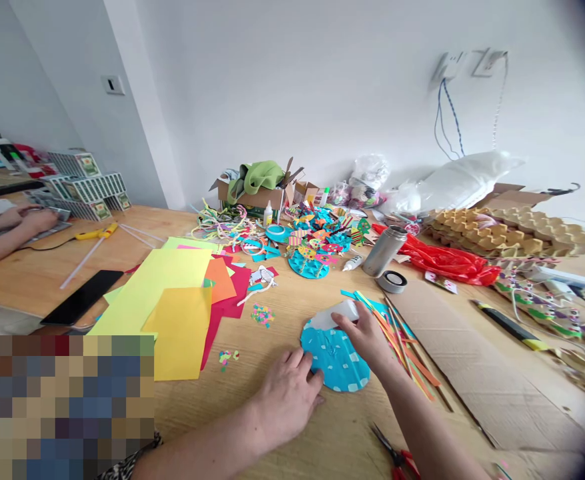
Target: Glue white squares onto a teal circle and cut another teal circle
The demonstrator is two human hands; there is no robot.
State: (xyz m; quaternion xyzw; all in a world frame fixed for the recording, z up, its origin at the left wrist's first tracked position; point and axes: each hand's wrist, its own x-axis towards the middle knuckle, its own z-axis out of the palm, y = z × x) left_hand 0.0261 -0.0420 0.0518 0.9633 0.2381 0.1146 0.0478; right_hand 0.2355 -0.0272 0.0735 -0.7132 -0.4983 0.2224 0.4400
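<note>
A blue rounded disc (337, 363) with pale patches lies on the table in front of me. My left hand (292, 387) rests at its left edge, fingers curled together and pressing on the rim. Over the disc's far edge, my right hand (365, 330) grips a white, slightly curled piece (325, 318) that looks like paper; part of it is hidden by my fingers. Thin coloured paper strips (412, 353) lie just right of the disc. Near my right forearm are red-handled scissors or pliers (397, 460), partly cut off by the frame.
Coloured paper sheets (182, 333) and confetti (262, 315) lie left. Behind stand a blue decorated craft (312, 250), a glue bottle (268, 215) and a metal flask (383, 253). Cardboard (472, 353) and a utility knife (510, 325) are right. Another person's hands (37, 220) are far left.
</note>
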